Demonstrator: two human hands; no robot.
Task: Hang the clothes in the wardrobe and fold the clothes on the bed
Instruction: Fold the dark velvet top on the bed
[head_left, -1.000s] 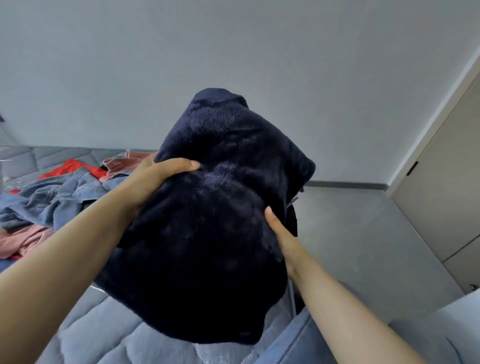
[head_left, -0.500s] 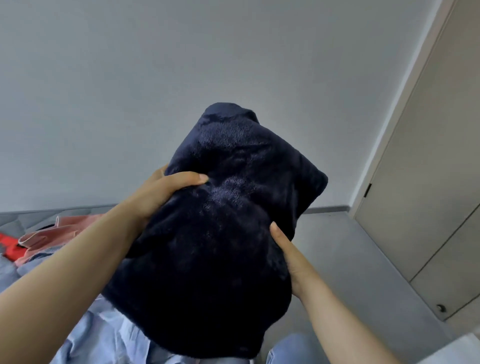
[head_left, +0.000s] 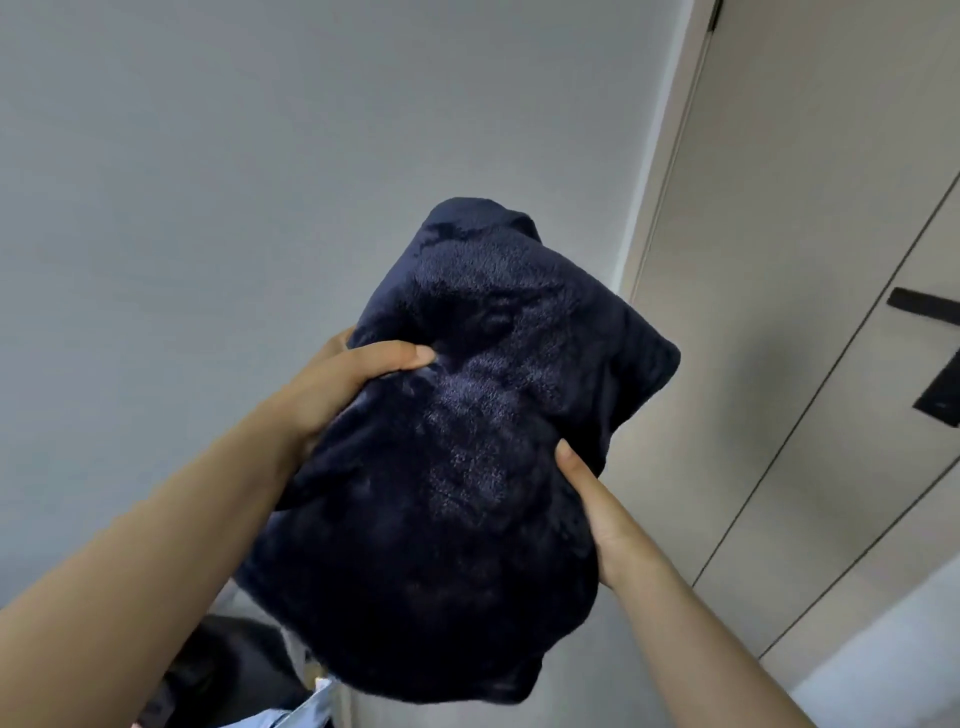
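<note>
Being held in mid-air, clear of any surface, a folded fleece bundle (head_left: 467, 441) is carried before the grey wall (head_left: 260, 156), beside the closed wardrobe doors (head_left: 779, 260). Its left side is gripped by the left hand (head_left: 343, 384), thumb pressed across the front. Its lower right edge is gripped by the right hand (head_left: 592, 509), thumb laid flat; the other fingers are hidden behind the cloth. The folds could be lost if either grip is loosened. One hand would probably be needed for the doors, and the thick bundle might then sag open.
</note>
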